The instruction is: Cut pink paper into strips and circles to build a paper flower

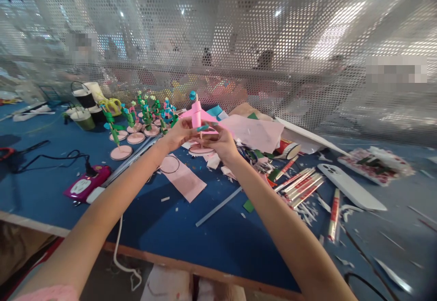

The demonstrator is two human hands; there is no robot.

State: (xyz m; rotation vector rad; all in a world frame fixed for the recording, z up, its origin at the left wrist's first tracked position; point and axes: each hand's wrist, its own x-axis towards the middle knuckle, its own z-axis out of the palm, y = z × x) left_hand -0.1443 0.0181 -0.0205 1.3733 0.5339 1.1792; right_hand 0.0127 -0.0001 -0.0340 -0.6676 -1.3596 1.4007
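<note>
Both hands are at a small stick model near the middle of the table. Pink paper [196, 115] is wrapped round its upright wooden stick, whose tip shows above the paper. My left hand [180, 133] pinches the pink paper from the left, fingers closed. From the right, my right hand [221, 142] closes its fingers on the model just below the wrapped paper; they partly hide the stick. Under the hands is a round pink base [200, 149]. Left of them stand several finished-looking stick models with green and blue paper leaves [147, 115] on round pink bases [121, 152].
A pink paper strip [186, 180], a clear glue stick [218, 207], red-and-silver wrapped sticks [303, 187] and a white phone [351, 187] lie in front and right. A purple power adapter [88, 183] with cables lies left. Behind stands a perforated metal screen [239, 32].
</note>
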